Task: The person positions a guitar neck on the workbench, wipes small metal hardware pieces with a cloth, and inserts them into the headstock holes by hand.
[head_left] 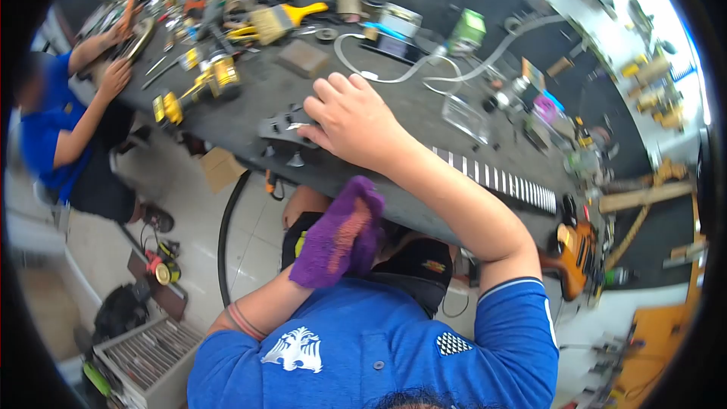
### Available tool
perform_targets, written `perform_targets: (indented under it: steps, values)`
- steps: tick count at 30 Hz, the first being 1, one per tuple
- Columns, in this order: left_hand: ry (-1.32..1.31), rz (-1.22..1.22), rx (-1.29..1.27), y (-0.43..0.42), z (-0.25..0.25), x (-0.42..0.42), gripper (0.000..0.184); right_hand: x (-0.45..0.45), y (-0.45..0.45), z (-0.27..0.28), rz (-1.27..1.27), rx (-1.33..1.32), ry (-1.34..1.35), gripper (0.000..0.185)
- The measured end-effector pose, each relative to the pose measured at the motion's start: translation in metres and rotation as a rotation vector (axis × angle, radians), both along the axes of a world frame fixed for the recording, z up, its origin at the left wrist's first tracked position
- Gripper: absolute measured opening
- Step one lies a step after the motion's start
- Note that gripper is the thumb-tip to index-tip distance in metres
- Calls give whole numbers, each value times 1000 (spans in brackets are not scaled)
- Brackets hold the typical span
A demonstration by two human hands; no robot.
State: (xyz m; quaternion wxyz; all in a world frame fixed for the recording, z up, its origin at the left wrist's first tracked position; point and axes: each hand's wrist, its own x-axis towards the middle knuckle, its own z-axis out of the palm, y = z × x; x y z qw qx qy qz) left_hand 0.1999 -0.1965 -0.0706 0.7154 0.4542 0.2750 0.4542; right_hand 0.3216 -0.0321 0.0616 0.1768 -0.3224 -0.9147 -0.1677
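A purple cloth (348,231) with an orange-brown patch is bunched over my left hand (322,254), hiding its fingers, below the bench edge. My right hand (352,115) is closed, fingers curled, at a dark guitar headstock (282,126); its thumb tip touches a small shiny part there. Metal tuning pegs (295,159) stick out at the headstock's near edge. Partly under my right forearm runs a striped fretboard (503,184), toward an orange-brown guitar body (577,257) at the right.
On the bench (401,208) lie a yellow drill (216,79), a brown block (303,58), a yellow-handled brush (276,23), a white cable (409,76) and a green box (468,29). Another person in blue (49,136) works at the left. A drawer unit (155,356) stands lower left.
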Motion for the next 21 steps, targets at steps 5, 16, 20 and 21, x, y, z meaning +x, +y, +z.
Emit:
perform_targets:
  steps: [5,16,20,21]
  values:
    - [-188,-139,-529,6,44,0,61,151,-24,23,-338,-63,370,14]
    - [-57,-274,-234,4,23,47,54,367,-40,-79,-891,-413,196,23]
    - [-83,-422,-234,14,48,58,51,371,-48,-75,-833,-330,219,15]
    - [-54,-458,-198,16,50,63,51,371,-54,-69,-851,-234,177,12]
